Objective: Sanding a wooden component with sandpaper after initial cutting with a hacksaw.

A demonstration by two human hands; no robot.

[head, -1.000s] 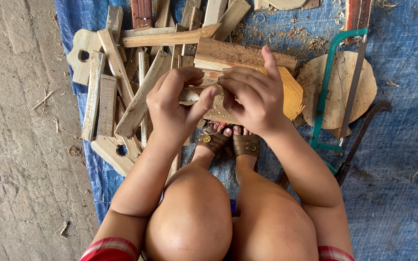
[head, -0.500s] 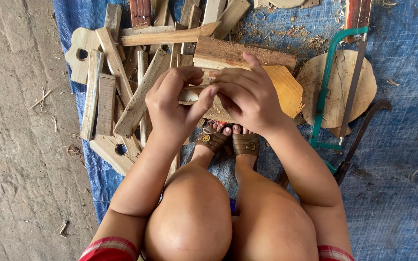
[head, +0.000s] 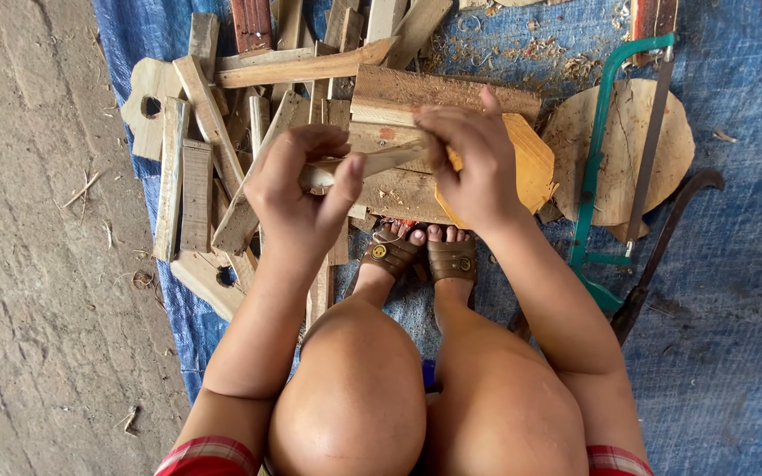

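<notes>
I squat over a pile of wood scraps on a blue tarp. A thin pale wooden stick runs between both hands. My left hand grips its near-left end, fingers curled around it. My right hand pinches its right end above a yellowish rounded board. Below the hands lies a thick plank. My feet in brown sandals rest just under the hands.
Several slats and cut pieces lie heaped on the left of the tarp. A green-framed hacksaw lies across a round wooden disc on the right, beside a dark curved tool. Bare concrete floor is at left.
Both hands have lifted slightly and drawn apart, so the thin stick now shows between them. The right hand shifted right, over the yellowish board.
</notes>
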